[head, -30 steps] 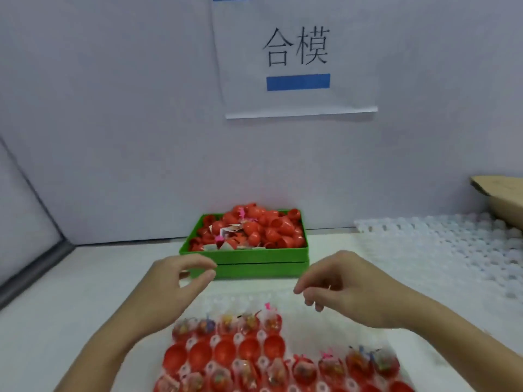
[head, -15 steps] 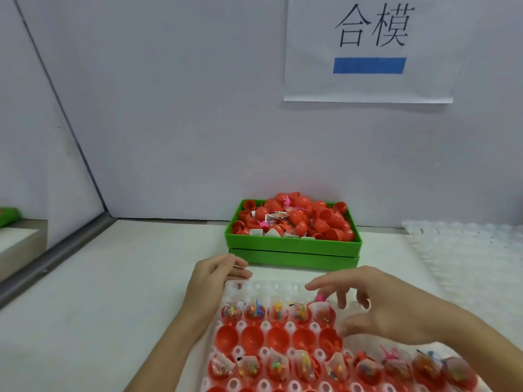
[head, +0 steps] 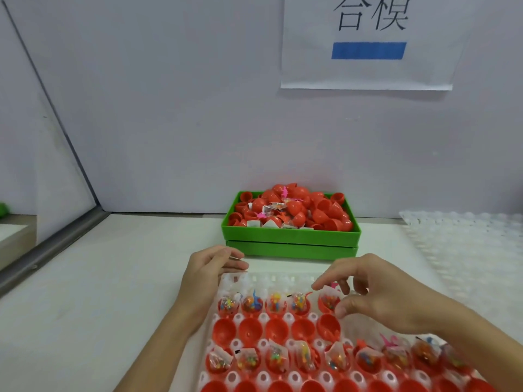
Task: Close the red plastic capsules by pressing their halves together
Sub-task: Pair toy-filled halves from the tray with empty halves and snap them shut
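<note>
Nearest, red capsule halves [head: 276, 329] seated in rows in a clear tray [head: 283, 279] on the tabletop [head: 113, 292]. Right hand [head: 376, 295] loosely spread, empty, above the toy-filled row. Left hand [head: 210, 267] flat against the tray's far-left corner. Behind, green box [head: 291, 240] heaped with red halves.

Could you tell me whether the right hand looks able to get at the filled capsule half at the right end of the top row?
Probably yes: the right hand hovers just above that capsule half, fingers spread, nothing between them.
</note>
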Tool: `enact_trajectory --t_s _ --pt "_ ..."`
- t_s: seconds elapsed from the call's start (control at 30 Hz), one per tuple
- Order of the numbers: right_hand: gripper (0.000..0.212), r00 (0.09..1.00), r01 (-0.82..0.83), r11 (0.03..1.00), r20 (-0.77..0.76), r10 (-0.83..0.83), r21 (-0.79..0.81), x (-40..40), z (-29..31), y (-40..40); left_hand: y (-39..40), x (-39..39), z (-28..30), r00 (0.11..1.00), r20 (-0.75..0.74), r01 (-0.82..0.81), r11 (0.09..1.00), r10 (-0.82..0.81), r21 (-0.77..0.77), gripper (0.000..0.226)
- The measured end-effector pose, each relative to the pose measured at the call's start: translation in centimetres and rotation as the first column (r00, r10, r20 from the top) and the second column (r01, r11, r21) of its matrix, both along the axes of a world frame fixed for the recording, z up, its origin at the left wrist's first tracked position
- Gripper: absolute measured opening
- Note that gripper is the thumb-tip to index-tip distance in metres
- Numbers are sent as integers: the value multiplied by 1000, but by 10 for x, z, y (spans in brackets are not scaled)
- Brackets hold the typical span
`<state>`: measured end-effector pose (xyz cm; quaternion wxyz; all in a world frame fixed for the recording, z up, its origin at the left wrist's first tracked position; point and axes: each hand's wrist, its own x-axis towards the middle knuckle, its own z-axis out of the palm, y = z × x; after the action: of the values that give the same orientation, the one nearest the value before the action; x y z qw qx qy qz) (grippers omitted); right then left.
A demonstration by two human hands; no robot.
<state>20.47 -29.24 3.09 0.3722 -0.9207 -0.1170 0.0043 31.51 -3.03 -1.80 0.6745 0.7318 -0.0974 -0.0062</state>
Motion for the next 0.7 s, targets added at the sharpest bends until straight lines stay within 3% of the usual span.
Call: enact_trajectory --t_s 0.17,0.3,0.37,0.47,0.53,0.6,0.7 --pt "18 999 -25 998 26 24 61 -3 9 -3 0 -1 9 1000 16 21 996 -22 86 26" --pt "7 996 -37 992 88 26 119 -6 27 -9 -5 -4 42 959 261 -18 890 -115 456 20" --pt "5 995 -33 987 101 18 155 -8 32 -10 -15 -17 68 925 344 -34 865 -163 501 18" --pt "6 995 -16 985 99 -2 173 -9 38 -8 -36 -45 98 889 257 233 856 -380 461 19" --pt "10 994 0 982 106 -20 189 -11 42 -5 -47 -64 105 850 149 374 777 -506 507 41" --pt "8 994 6 979 104 -27 205 -13 46 -3 -55 -76 104 833 120 381 718 -539 583 53" --pt "4 993 14 977 111 -38 211 -16 52 -2 -64 -82 100 843 183 322 748 -506 581 43"
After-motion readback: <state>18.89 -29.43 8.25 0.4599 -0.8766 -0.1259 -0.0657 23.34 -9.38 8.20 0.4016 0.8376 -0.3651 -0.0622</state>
